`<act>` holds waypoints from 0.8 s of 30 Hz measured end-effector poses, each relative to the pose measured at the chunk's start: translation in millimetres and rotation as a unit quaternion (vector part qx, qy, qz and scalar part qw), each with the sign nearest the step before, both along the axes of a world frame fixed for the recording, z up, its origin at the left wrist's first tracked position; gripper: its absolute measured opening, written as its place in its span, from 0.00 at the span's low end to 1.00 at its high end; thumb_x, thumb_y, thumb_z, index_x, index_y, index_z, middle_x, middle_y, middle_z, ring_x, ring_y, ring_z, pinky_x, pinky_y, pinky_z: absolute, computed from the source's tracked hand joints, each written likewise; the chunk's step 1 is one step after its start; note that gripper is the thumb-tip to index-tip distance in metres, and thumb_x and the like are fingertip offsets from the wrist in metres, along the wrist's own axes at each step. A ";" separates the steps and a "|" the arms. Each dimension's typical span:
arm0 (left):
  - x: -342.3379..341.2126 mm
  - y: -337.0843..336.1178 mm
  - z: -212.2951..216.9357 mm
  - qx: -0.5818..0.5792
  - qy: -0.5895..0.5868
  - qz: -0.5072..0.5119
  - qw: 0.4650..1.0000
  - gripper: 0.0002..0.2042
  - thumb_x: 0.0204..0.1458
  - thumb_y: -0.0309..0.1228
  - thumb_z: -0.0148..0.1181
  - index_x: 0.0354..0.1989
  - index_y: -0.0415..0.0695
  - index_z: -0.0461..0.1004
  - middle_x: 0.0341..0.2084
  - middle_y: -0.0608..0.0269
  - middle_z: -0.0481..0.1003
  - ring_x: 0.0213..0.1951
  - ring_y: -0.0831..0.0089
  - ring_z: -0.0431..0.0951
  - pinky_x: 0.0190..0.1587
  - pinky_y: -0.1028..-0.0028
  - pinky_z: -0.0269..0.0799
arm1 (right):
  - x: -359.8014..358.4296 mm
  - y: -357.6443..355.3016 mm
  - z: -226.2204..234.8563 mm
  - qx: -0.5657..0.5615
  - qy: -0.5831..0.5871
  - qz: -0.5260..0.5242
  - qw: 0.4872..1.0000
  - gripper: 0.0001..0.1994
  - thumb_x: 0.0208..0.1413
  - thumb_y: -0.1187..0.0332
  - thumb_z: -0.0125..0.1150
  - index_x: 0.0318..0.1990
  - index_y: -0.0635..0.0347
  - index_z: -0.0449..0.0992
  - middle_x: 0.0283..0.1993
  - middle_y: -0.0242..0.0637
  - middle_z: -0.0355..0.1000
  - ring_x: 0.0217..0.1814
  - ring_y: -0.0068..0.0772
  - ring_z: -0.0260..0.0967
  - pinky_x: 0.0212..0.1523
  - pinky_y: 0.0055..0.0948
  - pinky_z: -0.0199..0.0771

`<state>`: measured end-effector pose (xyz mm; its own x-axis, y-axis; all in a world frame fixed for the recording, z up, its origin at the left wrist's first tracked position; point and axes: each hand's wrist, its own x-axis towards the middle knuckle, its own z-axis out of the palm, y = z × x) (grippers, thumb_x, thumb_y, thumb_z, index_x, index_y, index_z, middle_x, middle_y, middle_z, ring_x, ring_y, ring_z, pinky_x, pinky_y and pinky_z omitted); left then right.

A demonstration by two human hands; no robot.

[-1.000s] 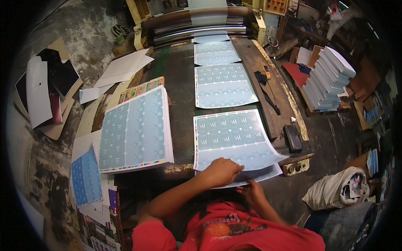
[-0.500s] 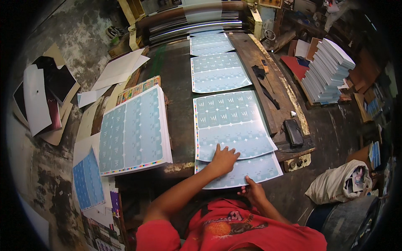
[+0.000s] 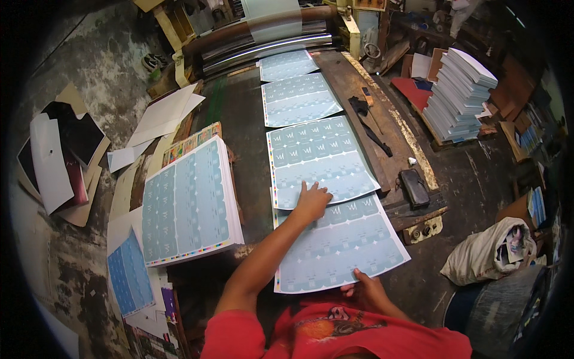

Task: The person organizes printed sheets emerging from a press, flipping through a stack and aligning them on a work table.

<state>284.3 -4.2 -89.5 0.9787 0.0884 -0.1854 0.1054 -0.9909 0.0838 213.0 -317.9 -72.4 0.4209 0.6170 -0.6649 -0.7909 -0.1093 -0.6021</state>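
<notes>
My left hand (image 3: pixel 313 202) lies with spread fingers on the near part of a pale blue printed sheet (image 3: pixel 320 140). Partly under that sheet is a second printed sheet (image 3: pixel 338 254), which reaches out past the table's near edge toward my body. My right hand (image 3: pixel 369 292) pinches its near edge, thumb on top and the other fingers partly hidden beneath. Farther up the table, more printed sheets (image 3: pixel 299 99) lie in an overlapping line leading back to the rollers (image 3: pixel 263 51) of a machine.
Left of the sheets stands a thick stack of similar prints (image 3: pixel 185 206). A dark pouch (image 3: pixel 414 187) and a black strap (image 3: pixel 378 140) lie along the table's right side. Beyond, a tall paper stack (image 3: pixel 460 96) and a white sack (image 3: pixel 487 251) stand on the right.
The lower sheet has slid out toward me, so much more of it shows beneath the upper one. My right hand still pinches its edge; my left still rests on the upper sheet.
</notes>
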 end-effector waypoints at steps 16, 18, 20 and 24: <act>-131.2 -120.3 236.7 -0.788 -0.058 -0.359 0.497 0.74 0.23 0.71 0.71 0.74 0.40 0.34 0.71 0.36 0.45 0.73 0.50 0.46 0.71 0.61 0.39 | -3.0 -13.5 21.5 0.004 0.026 -0.015 1.000 0.21 0.63 0.61 0.56 0.54 0.71 0.65 0.38 0.53 0.76 0.31 0.41 0.78 0.30 0.33 0.79; -145.0 -139.9 241.5 -0.810 -0.096 -0.401 0.417 0.70 0.28 0.66 0.72 0.73 0.38 0.36 0.71 0.36 0.43 0.72 0.47 0.48 0.70 0.54 0.43 | 2.2 -13.4 13.4 -0.050 0.000 0.009 0.999 0.23 0.63 0.57 0.55 0.54 0.71 0.67 0.35 0.54 0.77 0.30 0.41 0.77 0.30 0.33 0.77; -147.8 -149.5 242.0 -0.824 -0.122 -0.412 0.370 0.69 0.31 0.59 0.77 0.72 0.34 0.35 0.72 0.38 0.41 0.70 0.47 0.51 0.68 0.50 0.52 | 7.7 -11.0 14.6 -0.063 -0.007 0.014 0.998 0.24 0.64 0.56 0.54 0.55 0.70 0.66 0.35 0.54 0.78 0.29 0.40 0.77 0.30 0.35 0.77; -158.7 -160.3 221.4 -0.862 -0.144 -0.384 0.296 0.71 0.25 0.58 0.80 0.72 0.31 0.37 0.71 0.37 0.44 0.71 0.52 0.51 0.69 0.54 0.53 | 18.3 -1.0 8.1 -0.055 0.025 0.026 0.998 0.23 0.65 0.54 0.50 0.54 0.68 0.67 0.34 0.52 0.78 0.27 0.38 0.75 0.31 0.35 0.75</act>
